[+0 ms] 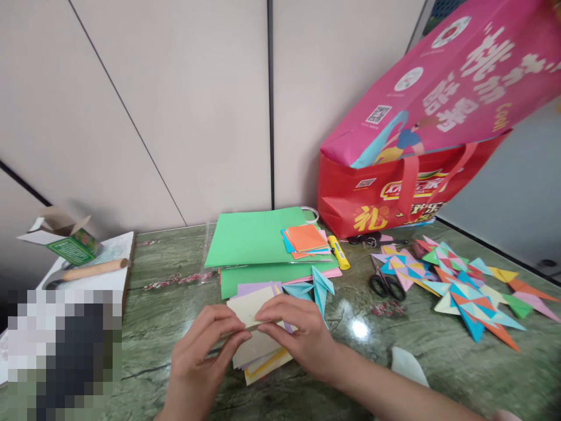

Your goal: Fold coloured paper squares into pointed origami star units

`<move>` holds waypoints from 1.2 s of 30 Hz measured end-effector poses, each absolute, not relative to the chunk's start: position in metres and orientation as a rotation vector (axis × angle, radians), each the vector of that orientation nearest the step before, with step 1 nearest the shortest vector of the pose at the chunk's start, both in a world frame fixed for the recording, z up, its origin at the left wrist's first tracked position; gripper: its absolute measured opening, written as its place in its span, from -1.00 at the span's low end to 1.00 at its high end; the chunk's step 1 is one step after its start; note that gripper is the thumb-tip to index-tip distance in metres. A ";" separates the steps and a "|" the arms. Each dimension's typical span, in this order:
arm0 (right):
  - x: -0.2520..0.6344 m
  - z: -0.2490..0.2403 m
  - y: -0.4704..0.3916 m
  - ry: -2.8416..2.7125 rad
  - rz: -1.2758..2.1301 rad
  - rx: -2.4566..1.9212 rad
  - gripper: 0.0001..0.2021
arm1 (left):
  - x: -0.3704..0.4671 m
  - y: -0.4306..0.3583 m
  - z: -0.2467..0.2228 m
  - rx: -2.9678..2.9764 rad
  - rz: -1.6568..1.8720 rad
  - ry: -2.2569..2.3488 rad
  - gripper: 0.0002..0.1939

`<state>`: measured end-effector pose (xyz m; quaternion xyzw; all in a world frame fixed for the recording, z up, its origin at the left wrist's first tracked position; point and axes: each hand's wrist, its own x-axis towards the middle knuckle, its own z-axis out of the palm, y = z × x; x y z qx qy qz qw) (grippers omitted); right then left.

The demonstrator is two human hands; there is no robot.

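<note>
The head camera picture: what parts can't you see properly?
- Head view: the pixelated patch at lower left blurs whatever is there.
- The pink bag is cut off by the top and right edges.
- The cream paper is partly covered by the left hand and right hand.

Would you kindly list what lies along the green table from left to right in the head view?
Open cardboard box → wooden stick → green paper sheets → yellow glue stick → black scissors → folded paper stars.
</note>
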<state>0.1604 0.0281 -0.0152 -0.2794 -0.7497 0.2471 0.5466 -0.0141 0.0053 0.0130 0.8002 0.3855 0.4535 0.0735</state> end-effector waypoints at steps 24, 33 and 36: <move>0.161 -0.013 0.028 -1.858 0.471 -0.597 -0.90 | -0.012 0.005 0.012 2.468 1.265 1.212 -0.87; 0.163 -0.009 0.026 -1.862 0.370 -0.702 -0.89 | -0.015 0.004 0.017 2.806 1.306 1.185 -0.81; 0.160 -0.009 0.025 -1.712 0.655 -0.976 -0.73 | -0.021 0.002 0.018 2.904 1.364 1.272 -0.79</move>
